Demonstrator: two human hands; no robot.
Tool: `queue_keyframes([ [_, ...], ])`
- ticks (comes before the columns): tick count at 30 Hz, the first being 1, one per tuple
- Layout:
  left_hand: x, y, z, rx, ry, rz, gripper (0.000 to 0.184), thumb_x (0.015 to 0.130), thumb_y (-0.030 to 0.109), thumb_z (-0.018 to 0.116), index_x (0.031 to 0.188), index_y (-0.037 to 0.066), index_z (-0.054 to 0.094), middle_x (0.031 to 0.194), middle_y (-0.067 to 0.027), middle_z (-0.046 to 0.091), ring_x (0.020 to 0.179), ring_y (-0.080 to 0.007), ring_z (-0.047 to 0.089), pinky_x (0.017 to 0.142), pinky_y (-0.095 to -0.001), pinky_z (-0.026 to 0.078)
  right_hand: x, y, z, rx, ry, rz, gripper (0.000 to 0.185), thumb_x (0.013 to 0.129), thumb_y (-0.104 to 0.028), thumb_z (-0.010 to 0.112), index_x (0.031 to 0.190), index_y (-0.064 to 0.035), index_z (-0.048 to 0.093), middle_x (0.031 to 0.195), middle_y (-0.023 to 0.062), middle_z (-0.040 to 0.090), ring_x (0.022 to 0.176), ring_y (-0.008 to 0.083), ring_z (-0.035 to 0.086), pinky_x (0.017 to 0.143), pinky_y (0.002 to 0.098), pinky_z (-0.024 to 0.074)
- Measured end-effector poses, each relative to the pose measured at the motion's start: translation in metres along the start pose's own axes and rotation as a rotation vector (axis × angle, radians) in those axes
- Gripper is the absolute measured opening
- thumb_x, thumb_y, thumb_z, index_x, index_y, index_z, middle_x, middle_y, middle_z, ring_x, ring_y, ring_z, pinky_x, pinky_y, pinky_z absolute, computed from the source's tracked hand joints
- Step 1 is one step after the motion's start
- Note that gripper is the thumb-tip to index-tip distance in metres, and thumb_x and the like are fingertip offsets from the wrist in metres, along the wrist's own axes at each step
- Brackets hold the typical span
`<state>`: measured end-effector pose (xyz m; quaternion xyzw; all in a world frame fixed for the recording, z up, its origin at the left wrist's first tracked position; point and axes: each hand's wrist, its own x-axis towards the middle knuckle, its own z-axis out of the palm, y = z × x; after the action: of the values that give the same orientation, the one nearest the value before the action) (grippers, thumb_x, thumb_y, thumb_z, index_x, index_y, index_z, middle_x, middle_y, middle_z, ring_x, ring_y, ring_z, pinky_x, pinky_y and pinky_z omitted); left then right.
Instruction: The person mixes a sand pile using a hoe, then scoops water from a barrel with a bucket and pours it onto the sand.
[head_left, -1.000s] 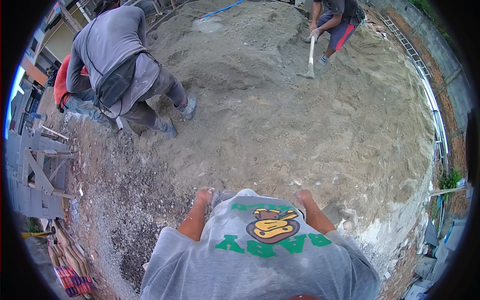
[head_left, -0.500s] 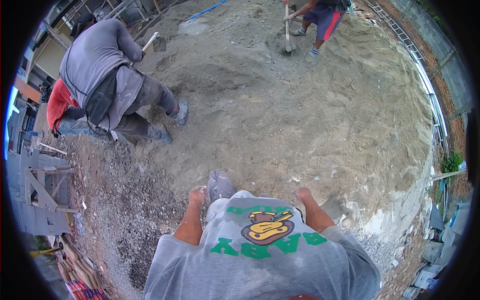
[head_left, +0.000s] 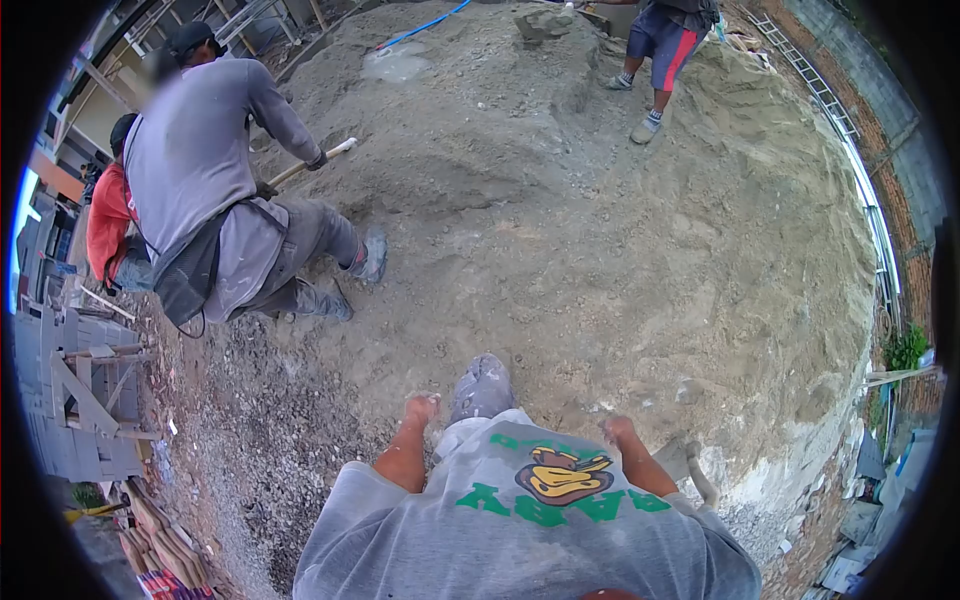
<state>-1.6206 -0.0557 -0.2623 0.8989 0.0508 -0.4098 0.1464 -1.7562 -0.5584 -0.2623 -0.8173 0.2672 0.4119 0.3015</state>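
My left hand (head_left: 421, 407) hangs low at the left of my grey shirt (head_left: 500, 530), just beside my dusty boot (head_left: 482, 387). On the right of the shirt, my right hand (head_left: 617, 429) hangs above the dirt. Both hands are small, dusty and seen from above; their fingers are too foreshortened to read, and no object shows in either. Below and around them lies sandy ground (head_left: 590, 300), with dark gravel (head_left: 270, 430) to the left.
At the left, a person in grey (head_left: 200, 170) grips a long handle (head_left: 320, 160), next to a person in red (head_left: 108, 225). Another person's legs (head_left: 665, 60) stand at the top right. A blue hose (head_left: 430, 20), wooden frame (head_left: 95, 390) and ladder (head_left: 800, 65) lie farther out.
My boot has come forward between my hands. The person in grey has brought the handle lower and across. The hoe of the person at top right has risen from the ground, mostly out of view.
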Motion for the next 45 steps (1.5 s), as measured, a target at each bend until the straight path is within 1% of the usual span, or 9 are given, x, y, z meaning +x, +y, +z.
queue_keyframes([
  [4,0.043,0.028,-0.048,-0.315,0.034,0.025,0.042,0.085,0.045,0.036,0.097,0.015,0.063,0.102,-0.0098,0.061,0.099,-0.0262,0.056,0.082,-0.0379,0.045,0.042,-0.001,-0.043,-0.219,0.150,-0.209,0.022,0.075,-0.023,0.057,0.066,-0.0034,0.058,0.058,0.0089,0.056,0.046,0.0193,0.051,0.043,0.0335,0.0428],
  [6,0.036,0.059,-0.103,-0.122,0.032,0.069,0.041,0.085,0.044,0.036,0.097,0.016,0.063,0.102,-0.0097,0.061,0.098,-0.0259,0.057,0.083,-0.0380,0.045,0.027,-0.029,-0.091,-0.582,0.254,-0.307,0.016,0.074,-0.020,0.058,0.069,-0.0041,0.058,0.059,0.0080,0.056,0.046,0.0188,0.050,0.043,0.0324,0.0426],
  [9,0.018,0.114,-0.187,0.024,0.008,0.101,0.040,0.086,0.043,0.036,0.096,0.015,0.063,0.103,-0.0094,0.061,0.097,-0.0264,0.057,0.083,-0.0382,0.045,0.044,-0.032,-0.112,0.573,0.436,-0.010,0.008,0.071,-0.013,0.058,0.076,-0.0064,0.058,0.058,0.0059,0.055,0.047,0.0180,0.052,0.042,0.0315,0.0420],
  [17,0.076,0.170,-0.217,-0.190,0.170,0.268,0.035,0.082,0.041,0.048,0.093,0.011,0.064,0.091,-0.0119,0.064,0.087,-0.0292,0.060,0.076,-0.0375,0.046,-0.061,-0.077,-0.122,0.963,0.280,0.231,0.009,0.073,-0.015,0.056,0.076,-0.0066,0.054,0.059,0.0029,0.048,0.046,0.0153,0.047,0.038,0.0279,0.0354],
  [25,0.129,0.128,-0.134,-0.365,-0.099,0.142,0.034,0.081,0.041,0.051,0.090,0.011,0.063,0.078,-0.0106,0.065,0.073,-0.0226,0.062,0.065,-0.0326,0.047,-0.087,-0.046,-0.109,1.013,0.143,0.595,0.020,0.074,-0.021,0.057,0.060,-0.0098,0.048,0.052,0.0023,0.045,0.040,0.0184,0.041,0.037,0.0339,0.0326],
  [29,0.151,0.135,-0.150,-0.125,-0.086,0.202,0.023,0.085,0.021,0.049,0.083,0.001,0.061,0.071,-0.0066,0.060,0.061,-0.0178,0.061,0.054,-0.0297,0.050,-0.041,-0.019,-0.137,1.036,0.191,0.501,0.021,0.074,-0.021,0.057,0.085,-0.0035,0.058,0.068,0.0072,0.052,0.050,0.0191,0.048,0.047,0.0323,0.0376],
  [33,0.143,0.213,-0.204,-0.291,-0.041,0.067,0.023,0.084,0.022,0.052,0.080,0.001,0.060,0.072,-0.0081,0.060,0.062,-0.0182,0.061,0.052,-0.0305,0.049,0.069,0.051,-0.146,0.679,0.313,0.316,0.029,0.072,-0.024,0.059,0.089,-0.0008,0.060,0.073,0.0103,0.058,0.056,0.0232,0.054,0.050,0.0349,0.0424],
  [40,0.182,0.425,-0.216,-0.349,-0.080,0.017,0.031,0.085,0.032,0.052,0.094,0.003,0.060,0.069,-0.0045,0.061,0.062,-0.0140,0.059,0.057,-0.0276,0.047,0.108,0.076,-0.316,0.380,0.320,0.179,0.033,0.072,-0.030,0.056,0.080,0.0007,0.063,0.078,0.0160,0.062,0.071,0.0253,0.060,0.060,0.0355,0.0471],
  [45,0.165,0.637,-0.243,-0.636,-0.020,0.370,0.026,0.084,0.024,0.057,0.095,0.001,0.059,0.074,-0.0048,0.061,0.067,-0.0132,0.057,0.061,-0.0276,0.048,0.125,0.113,-0.462,-0.154,0.209,0.139,0.042,0.081,-0.040,0.041,0.087,-0.0058,0.065,0.096,0.0188,0.061,0.089,0.0336,0.059,0.080,0.0403,0.0454],
])
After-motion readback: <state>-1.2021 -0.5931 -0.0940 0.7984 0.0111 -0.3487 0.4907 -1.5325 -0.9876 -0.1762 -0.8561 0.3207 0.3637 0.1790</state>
